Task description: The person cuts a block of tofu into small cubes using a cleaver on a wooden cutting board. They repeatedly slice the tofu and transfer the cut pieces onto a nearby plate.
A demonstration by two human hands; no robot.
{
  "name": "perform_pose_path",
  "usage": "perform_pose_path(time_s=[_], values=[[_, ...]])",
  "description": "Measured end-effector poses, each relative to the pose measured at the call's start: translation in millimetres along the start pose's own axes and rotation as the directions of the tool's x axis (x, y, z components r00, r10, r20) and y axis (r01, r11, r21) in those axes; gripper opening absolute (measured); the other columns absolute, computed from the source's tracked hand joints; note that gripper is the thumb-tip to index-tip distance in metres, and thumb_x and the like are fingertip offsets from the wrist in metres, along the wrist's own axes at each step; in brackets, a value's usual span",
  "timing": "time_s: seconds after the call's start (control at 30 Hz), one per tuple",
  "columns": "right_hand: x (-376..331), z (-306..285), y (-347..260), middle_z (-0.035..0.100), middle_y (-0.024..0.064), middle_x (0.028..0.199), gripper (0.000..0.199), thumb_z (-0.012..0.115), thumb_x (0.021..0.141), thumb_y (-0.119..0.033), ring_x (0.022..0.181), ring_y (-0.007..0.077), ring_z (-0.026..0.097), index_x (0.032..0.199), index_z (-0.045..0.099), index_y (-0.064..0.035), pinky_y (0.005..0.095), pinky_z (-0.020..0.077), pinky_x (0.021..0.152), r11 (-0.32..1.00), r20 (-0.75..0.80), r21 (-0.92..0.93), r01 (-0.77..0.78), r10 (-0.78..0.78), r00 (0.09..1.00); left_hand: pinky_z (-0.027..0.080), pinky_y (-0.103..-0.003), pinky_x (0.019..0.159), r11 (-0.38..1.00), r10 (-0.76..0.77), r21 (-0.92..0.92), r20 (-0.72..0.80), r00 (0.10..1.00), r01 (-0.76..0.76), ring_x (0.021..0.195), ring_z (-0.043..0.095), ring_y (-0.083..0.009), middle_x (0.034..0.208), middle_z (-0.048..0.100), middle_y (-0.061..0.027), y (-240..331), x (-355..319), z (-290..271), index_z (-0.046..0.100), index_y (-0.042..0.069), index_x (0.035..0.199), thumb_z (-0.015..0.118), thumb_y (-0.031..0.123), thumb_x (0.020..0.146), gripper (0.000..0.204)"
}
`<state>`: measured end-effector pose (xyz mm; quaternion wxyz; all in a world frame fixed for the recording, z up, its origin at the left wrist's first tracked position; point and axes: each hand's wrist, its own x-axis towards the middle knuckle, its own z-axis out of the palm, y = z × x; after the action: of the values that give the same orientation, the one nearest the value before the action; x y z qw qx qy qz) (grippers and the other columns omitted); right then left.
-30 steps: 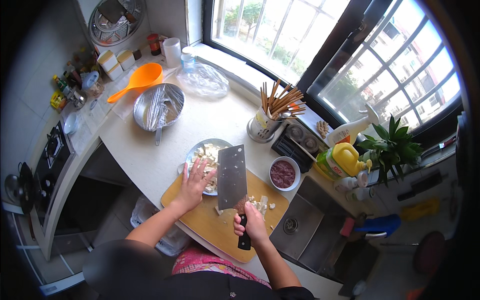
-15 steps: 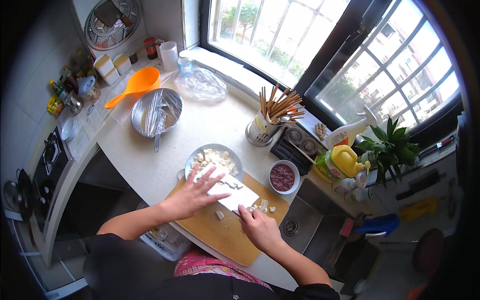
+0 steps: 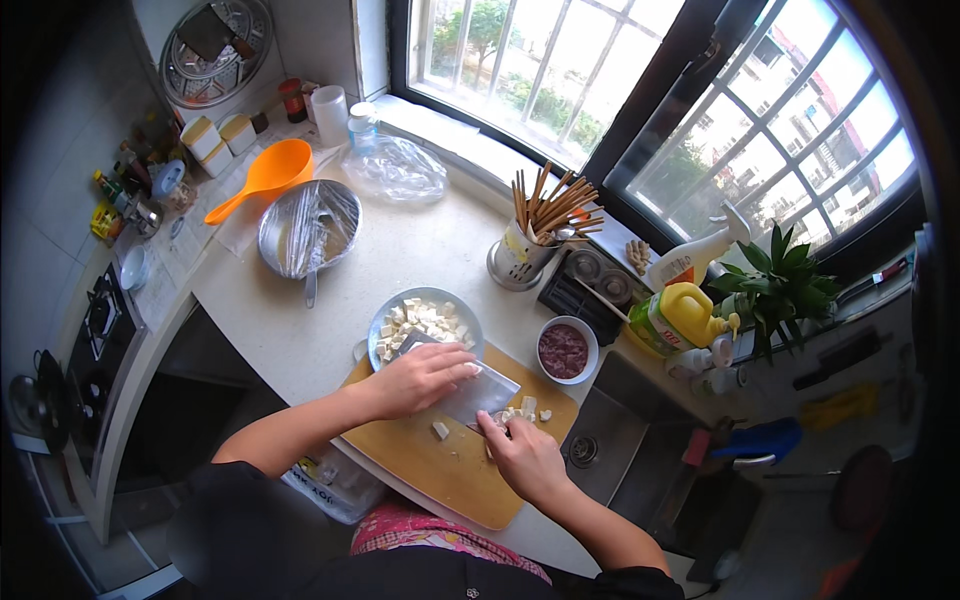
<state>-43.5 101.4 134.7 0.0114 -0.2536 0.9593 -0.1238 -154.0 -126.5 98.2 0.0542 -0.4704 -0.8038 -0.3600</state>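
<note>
My right hand [image 3: 525,455] grips the handle of a cleaver [image 3: 488,390], its wide blade tilted over a wooden cutting board [image 3: 460,470]. Across the blade lies my left hand [image 3: 425,380], fingers stretched out side by side, with a small white bit at the fingertips. Just beyond it, white tofu-like cubes [image 3: 430,318] fill much of a light blue plate [image 3: 376,325] that touches the board's far end. A few more white cubes [image 3: 525,409] sit on the board by the blade's right side. One separate cube [image 3: 440,430] lies nearer me.
A bowl of dark red minced meat [image 3: 562,352] stands right of the board, beside the sink [image 3: 605,430]. Farther back are a chopstick holder [image 3: 520,255], a film-covered pan [image 3: 310,230], an orange strainer [image 3: 280,165] and a plastic bag [image 3: 400,168]. A yellow jug [image 3: 680,315] is at right.
My left hand has moved right along the blade, its spread fingers coming together. The blade has tilted and looks greyer; the white bits on it no longer show. My right hand keeps its grip.
</note>
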Motion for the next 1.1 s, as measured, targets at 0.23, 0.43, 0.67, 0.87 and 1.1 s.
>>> perform_pose_path(time_s=[0.23,0.43,0.67,0.87,1.1], values=[[-2,1,1,0.052,0.0068,0.075,0.042,0.062,0.082,-0.014,0.064,0.0218,0.058,0.124,0.059,-0.0165,0.0343,0.0487,0.052,1.0,-0.052,-0.027,0.013,-0.014,0.999,0.046,-0.042,0.094,0.998,-0.064,-0.021,-0.063,0.996,0.063,0.109,0.057,-0.0315,0.116,0.061,-0.013,-11,1,15,0.062,0.005,0.111,0.068,0.009,0.079,0.033],[2,5,3,0.053,0.0078,0.076,0.044,0.059,0.082,-0.012,0.066,0.0226,0.059,0.125,0.058,-0.0155,0.0351,0.0493,0.055,1.0,-0.051,-0.007,0.019,-0.019,0.999,0.047,-0.039,0.088,0.984,0.152,0.097,-0.029,0.988,-0.148,0.104,0.059,-0.0273,0.108,0.064,-0.0075,-8,10,15,0.066,0.008,0.104,0.068,0.008,0.078,0.026],[3,4,-2,0.054,0.0077,0.076,0.042,0.061,0.084,-0.014,0.067,0.023,0.058,0.126,0.057,-0.0168,0.0355,0.0491,0.055,0.999,-0.027,0.01,0.048,-0.047,0.999,0.051,-0.036,0.079,0.981,-0.136,-0.142,-0.006,0.991,0.134,0.088,0.064,-0.0258,0.092,0.068,-0.0084,-34,14,12,0.069,0.004,0.084,0.067,0.007,0.08,0.006],[0,3,-2,0.055,0.0074,0.077,0.039,0.061,0.085,-0.015,0.068,0.0237,0.059,0.124,0.058,-0.0171,0.0358,0.0491,0.054,0.998,-0.017,0.022,0.05,-0.05,0.999,0.052,-0.036,0.079,0.932,-0.359,-0.072,-0.042,0.932,0.356,0.087,0.064,-0.0291,0.091,0.067,-0.0123,-68,12,1,0.069,0.001,0.088,0.069,0.007,0.08,0.01],[-22,-5,-1,0.055,0.0065,0.072,0.037,0.066,0.083,-0.018,0.061,0.0224,0.059,0.12,0.06,-0.0169,0.0357,0.0487,0.05,0.995,-0.052,0.096,-0.028,0.033,0.998,0.05,-0.037,0.078,0.997,-0.011,-0.069,0.114,0.993,0.019,0.091,0.062,-0.0252,0.094,0.066,-0.0069,-12,-6,-6,0.068,0.007,0.089,0.07,0.01,0.078,0.011]])
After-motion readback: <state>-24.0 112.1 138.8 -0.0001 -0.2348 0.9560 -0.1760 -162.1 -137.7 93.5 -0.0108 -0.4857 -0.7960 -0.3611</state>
